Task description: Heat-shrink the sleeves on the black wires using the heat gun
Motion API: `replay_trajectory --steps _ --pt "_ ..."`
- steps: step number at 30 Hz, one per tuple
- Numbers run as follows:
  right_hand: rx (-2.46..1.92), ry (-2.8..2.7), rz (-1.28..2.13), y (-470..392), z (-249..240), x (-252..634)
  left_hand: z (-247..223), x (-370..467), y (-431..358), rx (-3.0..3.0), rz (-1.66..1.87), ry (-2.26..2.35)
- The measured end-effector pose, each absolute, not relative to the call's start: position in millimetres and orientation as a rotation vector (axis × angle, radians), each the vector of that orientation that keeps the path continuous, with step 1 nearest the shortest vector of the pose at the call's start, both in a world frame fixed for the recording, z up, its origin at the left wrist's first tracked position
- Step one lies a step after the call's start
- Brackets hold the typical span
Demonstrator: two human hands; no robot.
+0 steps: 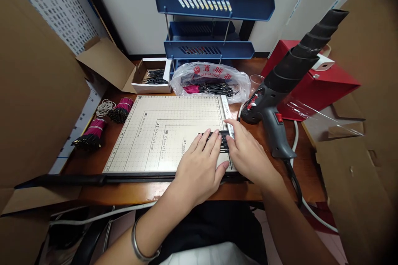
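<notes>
A row of thin black wire-like pieces (224, 144) lies side by side on the paper cutter's gridded board (133, 140), near its right edge. My left hand (199, 167) rests flat over their left part with its fingers stretched out, so much of the row is hidden. On the right, my right hand (250, 151) touches the pieces' right ends at the board's white ruler strip (226, 109). Its index finger reaches forward along the strip and the thumb side lies against the ends. The cutter's black handle (77, 180) lies down along the front edge.
Pink-and-black bundles (95, 130) stand left of the board. Behind it are a white box (152, 87) of black pieces, a plastic bag (211, 75) and a blue rack (211, 2). A heat gun (275, 107) and a red box (323, 89) stand right.
</notes>
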State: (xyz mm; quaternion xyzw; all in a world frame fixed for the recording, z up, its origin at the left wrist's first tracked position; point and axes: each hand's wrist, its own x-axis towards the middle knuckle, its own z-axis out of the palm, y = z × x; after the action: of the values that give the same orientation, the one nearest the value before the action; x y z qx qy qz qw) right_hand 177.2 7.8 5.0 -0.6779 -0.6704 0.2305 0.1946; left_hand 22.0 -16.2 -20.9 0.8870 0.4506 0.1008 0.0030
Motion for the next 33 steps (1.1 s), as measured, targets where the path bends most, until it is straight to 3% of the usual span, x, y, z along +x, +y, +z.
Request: replay_trajectory --steps 33 --pt "-1.941 -1.738 0.703 7.2 3.4 178.9 -23.1 20.9 -16.2 2.765 0.331 1.413"
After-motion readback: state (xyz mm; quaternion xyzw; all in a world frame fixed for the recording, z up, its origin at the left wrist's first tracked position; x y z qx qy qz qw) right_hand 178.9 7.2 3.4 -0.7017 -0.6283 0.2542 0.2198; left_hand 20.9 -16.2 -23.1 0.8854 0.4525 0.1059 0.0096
